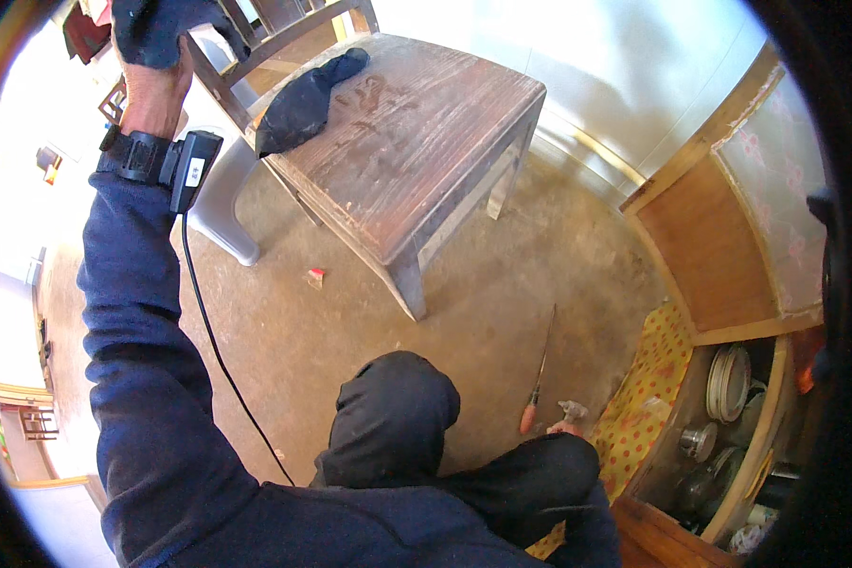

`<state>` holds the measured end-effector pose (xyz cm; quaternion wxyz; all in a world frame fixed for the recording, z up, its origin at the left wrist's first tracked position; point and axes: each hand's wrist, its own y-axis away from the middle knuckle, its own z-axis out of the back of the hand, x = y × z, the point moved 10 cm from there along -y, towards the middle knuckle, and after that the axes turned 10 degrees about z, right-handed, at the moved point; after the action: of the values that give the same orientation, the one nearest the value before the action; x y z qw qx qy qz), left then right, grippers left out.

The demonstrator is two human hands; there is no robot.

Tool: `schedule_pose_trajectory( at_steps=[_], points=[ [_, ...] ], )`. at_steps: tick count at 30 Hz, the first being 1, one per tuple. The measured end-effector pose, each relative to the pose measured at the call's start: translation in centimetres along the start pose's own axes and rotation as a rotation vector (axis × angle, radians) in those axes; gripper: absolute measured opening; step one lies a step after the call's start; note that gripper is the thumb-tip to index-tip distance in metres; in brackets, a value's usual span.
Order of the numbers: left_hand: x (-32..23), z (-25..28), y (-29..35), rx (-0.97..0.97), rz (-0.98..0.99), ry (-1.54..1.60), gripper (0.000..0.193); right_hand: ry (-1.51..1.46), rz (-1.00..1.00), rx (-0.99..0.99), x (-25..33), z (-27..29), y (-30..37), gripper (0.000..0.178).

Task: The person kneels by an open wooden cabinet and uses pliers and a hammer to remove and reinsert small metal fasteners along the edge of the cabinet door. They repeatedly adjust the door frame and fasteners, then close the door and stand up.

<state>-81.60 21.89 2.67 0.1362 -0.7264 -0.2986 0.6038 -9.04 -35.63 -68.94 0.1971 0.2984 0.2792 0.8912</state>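
I see the wooden bench [417, 133] standing on the concrete floor [502, 293], with a dark glove [308, 99] lying at its far left corner. My left hand [161, 43] is raised past that corner, wearing a dark glove, fingers curled; whether it grips anything I cannot tell. My right hand is out of view. A screwdriver [537, 379] with an orange handle lies on the floor near the open cupboard [729, 312].
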Motion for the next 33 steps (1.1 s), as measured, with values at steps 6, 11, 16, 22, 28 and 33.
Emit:
schedule_pose_trajectory(
  at_steps=[6,11,16,22,28,33],
  points=[
    [5.0,0.4,-0.1,0.032,0.245,0.258,0.026,0.091,-0.032,0.225,3.9,2.2,1.1,0.028],
    [11.9,0.0,0.1,0.154,0.377,0.082,0.03,0.089,-0.027,0.15,4.7,2.7,1.8,0.028],
    [19.2,-6.9,7.5,0.705,-0.139,-1.018,0.036,0.081,-0.029,0.137,5.9,2.2,2.8,0.028],
    [19.3,-9.1,9.0,0.641,-0.084,-1.044,0.035,0.082,-0.04,0.144,6.2,1.6,4.2,0.027],
    [14.7,-7.1,5.5,0.27,-0.114,-0.772,0.015,0.07,-0.047,0.123,6.7,1.4,4.6,0.027],
    [2.6,-2.7,0.4,-0.123,-0.209,-0.481,0.028,0.056,-0.058,0.109,6.7,1.3,4.3,0.027]
  ],
)
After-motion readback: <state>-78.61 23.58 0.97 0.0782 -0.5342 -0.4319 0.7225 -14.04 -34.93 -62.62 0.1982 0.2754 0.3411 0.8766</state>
